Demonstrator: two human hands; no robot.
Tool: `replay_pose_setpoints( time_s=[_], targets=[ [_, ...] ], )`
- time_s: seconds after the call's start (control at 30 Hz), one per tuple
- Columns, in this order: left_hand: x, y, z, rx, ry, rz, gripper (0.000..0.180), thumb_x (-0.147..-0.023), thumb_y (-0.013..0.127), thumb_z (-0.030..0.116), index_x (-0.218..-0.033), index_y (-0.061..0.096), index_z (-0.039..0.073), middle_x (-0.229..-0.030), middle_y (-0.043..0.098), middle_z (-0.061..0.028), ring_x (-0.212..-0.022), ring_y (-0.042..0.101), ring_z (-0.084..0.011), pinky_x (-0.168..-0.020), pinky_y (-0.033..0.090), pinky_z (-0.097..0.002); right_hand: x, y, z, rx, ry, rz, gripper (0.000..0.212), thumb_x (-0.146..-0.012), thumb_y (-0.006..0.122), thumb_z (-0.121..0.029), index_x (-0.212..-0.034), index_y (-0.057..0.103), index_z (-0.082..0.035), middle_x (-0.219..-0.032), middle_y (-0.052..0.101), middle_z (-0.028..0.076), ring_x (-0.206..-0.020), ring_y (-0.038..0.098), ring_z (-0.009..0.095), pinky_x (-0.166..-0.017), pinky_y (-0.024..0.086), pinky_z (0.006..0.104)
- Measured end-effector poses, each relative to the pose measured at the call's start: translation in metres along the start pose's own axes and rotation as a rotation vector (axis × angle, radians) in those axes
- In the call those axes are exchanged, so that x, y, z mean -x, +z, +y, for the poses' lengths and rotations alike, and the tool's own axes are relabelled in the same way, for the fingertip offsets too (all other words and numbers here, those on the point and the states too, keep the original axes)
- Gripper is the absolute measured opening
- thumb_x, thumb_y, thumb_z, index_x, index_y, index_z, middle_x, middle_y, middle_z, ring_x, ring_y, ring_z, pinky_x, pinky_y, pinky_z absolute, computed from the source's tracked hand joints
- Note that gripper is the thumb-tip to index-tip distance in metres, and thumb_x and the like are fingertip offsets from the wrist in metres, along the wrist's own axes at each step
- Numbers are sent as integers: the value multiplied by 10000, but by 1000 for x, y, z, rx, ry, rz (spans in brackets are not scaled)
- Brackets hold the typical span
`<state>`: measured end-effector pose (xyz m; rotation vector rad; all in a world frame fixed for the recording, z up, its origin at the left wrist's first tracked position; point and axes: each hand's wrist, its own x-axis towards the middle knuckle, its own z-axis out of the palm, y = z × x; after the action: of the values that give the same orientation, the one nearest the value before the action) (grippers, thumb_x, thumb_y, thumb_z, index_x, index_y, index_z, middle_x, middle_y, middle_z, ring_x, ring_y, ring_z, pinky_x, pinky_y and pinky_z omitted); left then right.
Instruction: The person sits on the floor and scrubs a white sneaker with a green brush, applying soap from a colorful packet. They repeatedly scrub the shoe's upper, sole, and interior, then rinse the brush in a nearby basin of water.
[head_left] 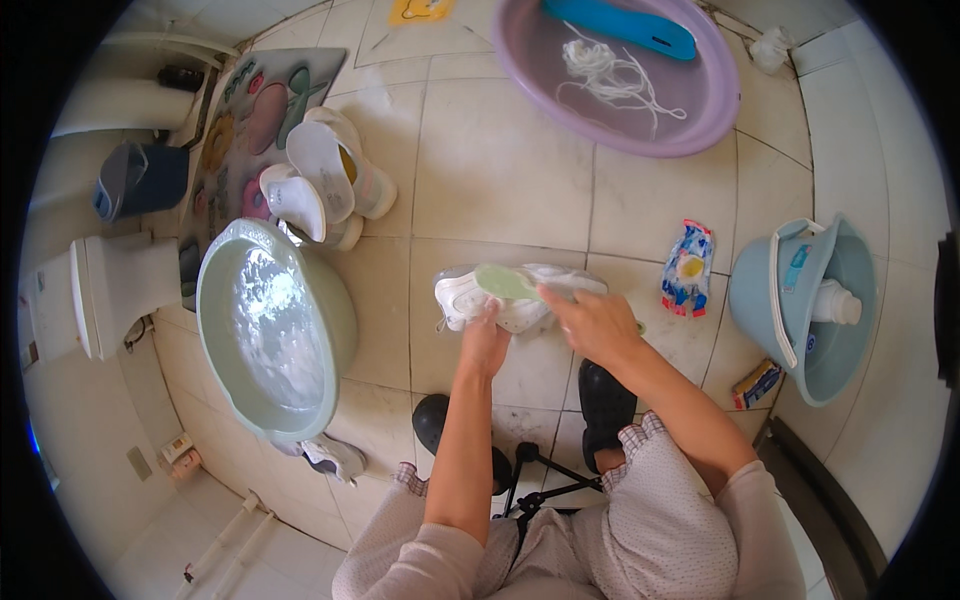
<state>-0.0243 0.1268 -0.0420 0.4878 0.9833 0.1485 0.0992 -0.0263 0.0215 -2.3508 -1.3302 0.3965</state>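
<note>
A white shoe (462,300) lies sideways on the tiled floor before me, between my feet and the purple basin. My left hand (487,342) grips its near side, fingers closed on the edge. My right hand (597,325) is wrapped round the handle of a pale green brush (505,283), one finger stretched along it. The brush's oval head rests against the upper part of the shoe; its bristles are hidden beneath. The handle's end pokes out past my right hand.
A green basin (347,310) of sudsy water stands left, with white shoes (325,170) behind it. A purple basin (620,146) holds white laces (605,65) and a blue strip (640,32). At right are a colourful packet (688,270) and a blue bucket (755,290) containing a white bottle (838,303).
</note>
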Motion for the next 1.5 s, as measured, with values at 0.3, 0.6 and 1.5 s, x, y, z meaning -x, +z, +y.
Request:
replay_pose_setpoints(
  time_s=[0.3,0.6,1.5],
  targets=[
    [2,-6,9,13,-21,16,447,-949,451,164,-1339,339,-23,-1354,389,-107,-1221,413,-229,-1008,364,-370,23,-9,17,185,35,-75,603,-656,647,-98,-1243,531,-178,-688,576,71,-562,597,232,-461,465,356],
    [-4,-33,2,-257,41,63,464,-931,499,235,-1317,404,-5,-1286,463,-98,-1149,454,-200,-920,399,-336,30,-21,17,205,126,-207,581,-668,637,-128,-1237,536,-185,-729,597,83,-593,606,250,-502,481,373],
    [-12,-34,35,341,78,76,420,-948,407,292,-1256,390,8,-1240,474,-126,-1144,473,-272,-979,384,-455,21,-6,-24,80,29,-91,489,-715,657,-110,-1187,575,-203,-576,479,59,-435,522,240,-404,417,365]
  ],
)
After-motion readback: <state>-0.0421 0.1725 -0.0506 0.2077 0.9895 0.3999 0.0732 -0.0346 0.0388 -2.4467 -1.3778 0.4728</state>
